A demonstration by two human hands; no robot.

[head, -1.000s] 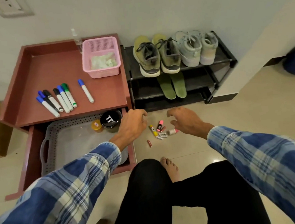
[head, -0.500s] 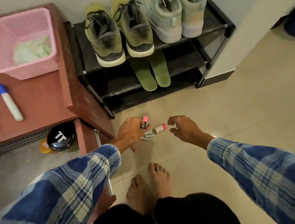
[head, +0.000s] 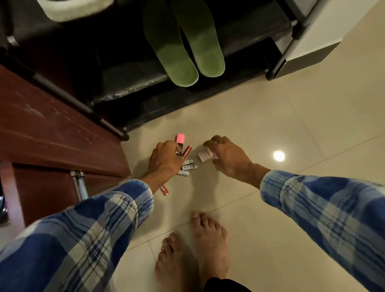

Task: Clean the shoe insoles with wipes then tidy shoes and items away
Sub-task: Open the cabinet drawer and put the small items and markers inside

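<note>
Two green insoles (head: pixel 183 44) lie side by side on the middle shelf of the black shoe rack (head: pixel 280 66). Small items lie on the floor tiles below. My left hand (head: pixel 164 160) is curled around a pink-capped highlighter (head: pixel 180 139), with a red battery (head: pixel 186 151) against its fingers. Several white batteries (head: pixel 188 167) lie just right of that hand, and another red battery (head: pixel 164 190) lies beside my wrist. My right hand (head: pixel 231 160) pinches a small white bottle (head: pixel 204 155), hiding its pink cap.
A red-brown wooden cabinet (head: pixel 34 127) stands at left with its drawer pulled out. The pale sole of a shoe (head: pixel 77 5) shows on the rack's top shelf. My bare feet (head: pixel 196 255) stand just behind the items. A lamp glare (head: pixel 279 156) shines on the tiles.
The view has dropped much closer to the floor. My left hand has closed over the highlighter, and my right hand has reached the white bottle and taken hold of it.
</note>
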